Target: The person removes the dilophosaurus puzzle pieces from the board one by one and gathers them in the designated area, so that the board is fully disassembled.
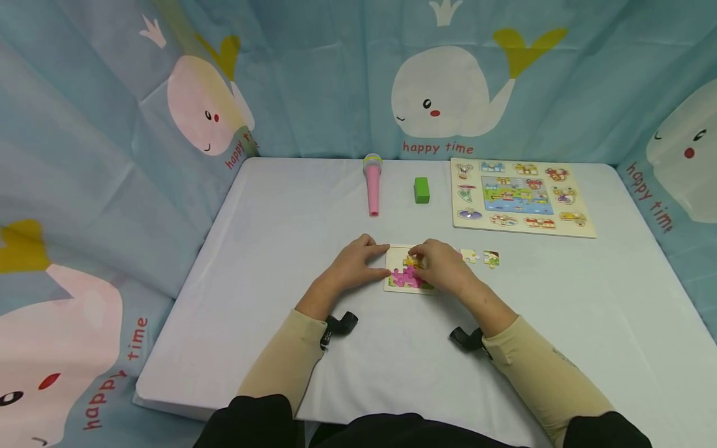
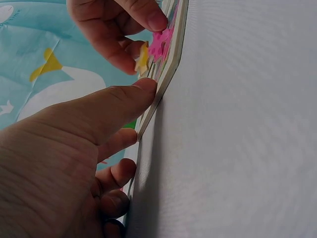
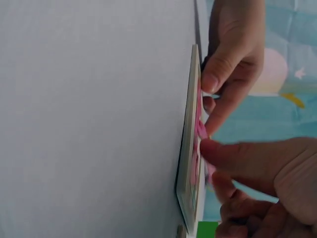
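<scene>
A blue whale-print curtain (image 1: 313,93) hangs behind the white table (image 1: 269,249), and at frame centre lies the puzzle board (image 1: 396,256)! The left hand (image 1: 355,262) rests spread thumb and finger on its left edge; the right hand (image 1: 445,264) pinches a pink-and-yellow puzzle piece (image 2: 157,45) above it. Just right, two loose pieces (image 1: 491,258); upper centre, a microphone (image 1: 373,186) and green block (image 1: 422,190).
</scene>
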Demonstrator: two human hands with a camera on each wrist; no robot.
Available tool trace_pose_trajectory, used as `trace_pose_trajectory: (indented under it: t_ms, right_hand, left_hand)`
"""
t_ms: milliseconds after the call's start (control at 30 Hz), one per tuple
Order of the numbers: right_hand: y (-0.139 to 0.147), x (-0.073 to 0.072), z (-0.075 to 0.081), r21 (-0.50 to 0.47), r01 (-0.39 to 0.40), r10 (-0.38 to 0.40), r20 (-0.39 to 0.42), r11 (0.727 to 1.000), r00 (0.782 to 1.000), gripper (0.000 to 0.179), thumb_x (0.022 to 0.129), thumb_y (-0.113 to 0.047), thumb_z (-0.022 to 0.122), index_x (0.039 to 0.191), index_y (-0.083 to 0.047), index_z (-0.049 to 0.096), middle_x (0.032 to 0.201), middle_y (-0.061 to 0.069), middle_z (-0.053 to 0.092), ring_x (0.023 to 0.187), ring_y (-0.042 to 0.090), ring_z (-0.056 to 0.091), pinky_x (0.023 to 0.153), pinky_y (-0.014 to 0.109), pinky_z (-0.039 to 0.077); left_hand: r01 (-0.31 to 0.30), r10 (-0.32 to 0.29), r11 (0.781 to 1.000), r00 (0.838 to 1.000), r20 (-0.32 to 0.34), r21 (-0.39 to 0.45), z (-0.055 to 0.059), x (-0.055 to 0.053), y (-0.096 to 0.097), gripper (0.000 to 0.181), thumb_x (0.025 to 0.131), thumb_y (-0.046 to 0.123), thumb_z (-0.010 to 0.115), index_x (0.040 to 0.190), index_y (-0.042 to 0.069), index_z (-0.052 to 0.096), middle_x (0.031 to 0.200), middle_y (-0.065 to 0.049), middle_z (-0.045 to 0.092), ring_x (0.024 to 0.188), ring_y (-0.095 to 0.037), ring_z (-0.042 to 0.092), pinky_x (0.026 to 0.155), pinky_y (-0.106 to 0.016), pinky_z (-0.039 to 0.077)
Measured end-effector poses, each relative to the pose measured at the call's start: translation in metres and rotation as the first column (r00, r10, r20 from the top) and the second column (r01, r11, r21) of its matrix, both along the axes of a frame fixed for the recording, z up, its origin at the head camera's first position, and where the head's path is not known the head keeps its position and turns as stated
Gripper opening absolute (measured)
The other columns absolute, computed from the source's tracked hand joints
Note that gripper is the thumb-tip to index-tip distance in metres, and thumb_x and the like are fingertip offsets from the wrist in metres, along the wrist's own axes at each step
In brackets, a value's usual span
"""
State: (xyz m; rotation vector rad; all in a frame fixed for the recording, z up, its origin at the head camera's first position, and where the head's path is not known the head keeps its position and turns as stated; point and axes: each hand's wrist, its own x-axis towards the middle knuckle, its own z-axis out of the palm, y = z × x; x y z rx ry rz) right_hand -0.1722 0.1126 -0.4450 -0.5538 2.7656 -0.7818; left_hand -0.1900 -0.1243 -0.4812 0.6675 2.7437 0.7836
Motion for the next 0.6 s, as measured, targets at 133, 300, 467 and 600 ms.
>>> trace_pose_trajectory:
  t_ms: [133, 300, 467, 600]
  right_hand:
    - [0.003, 0.004, 0.008, 0.012, -0.022, 0.023, -0.033, 1.000, 0.999, 0.038, 0.088, -0.013, 0.082, 0.122, -0.001, 0.072, 0.109, 0.012, 0.066, 0.095, 0.027, 0.061, 0.088, 0.046, 0.050]
    - [0.013, 0.012, 0.020, -0.024, -0.011, 0.010, -0.044, 1.000, 0.999, 0.041, 0.088, -0.014, 0.080, 0.125, -0.001, 0.070, 0.110, 0.011, 0.066, 0.101, 0.030, 0.061, 0.090, 0.048, 0.049]
    - [0.031, 0.020, 0.025, -0.072, -0.009, 0.004, -0.073, 0.997, 0.997, 0.042, 0.089, -0.015, 0.078, 0.127, -0.001, 0.069, 0.111, 0.011, 0.067, 0.104, 0.033, 0.062, 0.089, 0.050, 0.050]
    - [0.050, 0.028, 0.028, -0.094, -0.001, -0.007, -0.082, 0.996, 0.997, 0.041, 0.090, -0.014, 0.077, 0.128, 0.000, 0.068, 0.112, 0.011, 0.066, 0.102, 0.034, 0.062, 0.086, 0.049, 0.050]
  left_hand:
    - [-0.002, 0.002, 1.000, 1.000, -0.001, -0.002, 0.000, 0.000, 0.000, 0.068, 0.090, 0.045, 0.079, 0.149, 0.018, 0.058, 0.109, -0.002, 0.047, 0.093, -0.017, 0.045, 0.079, -0.031, 0.040]
    - [-0.011, 0.011, 1.000, 1.000, 0.005, -0.007, 0.000, -0.001, -0.001, 0.069, 0.090, 0.046, 0.078, 0.149, 0.019, 0.057, 0.110, -0.002, 0.048, 0.094, -0.017, 0.046, 0.080, -0.031, 0.041]
    - [-0.015, 0.015, 1.000, 1.000, 0.008, -0.005, 0.001, 0.000, 0.000, 0.069, 0.090, 0.045, 0.079, 0.150, 0.019, 0.056, 0.110, -0.003, 0.048, 0.094, -0.017, 0.046, 0.080, -0.031, 0.041]
    - [-0.016, 0.016, 1.000, 1.000, 0.011, 0.008, 0.000, 0.000, 0.000, 0.069, 0.089, 0.044, 0.080, 0.149, 0.018, 0.057, 0.109, -0.003, 0.048, 0.094, -0.017, 0.045, 0.080, -0.031, 0.040]
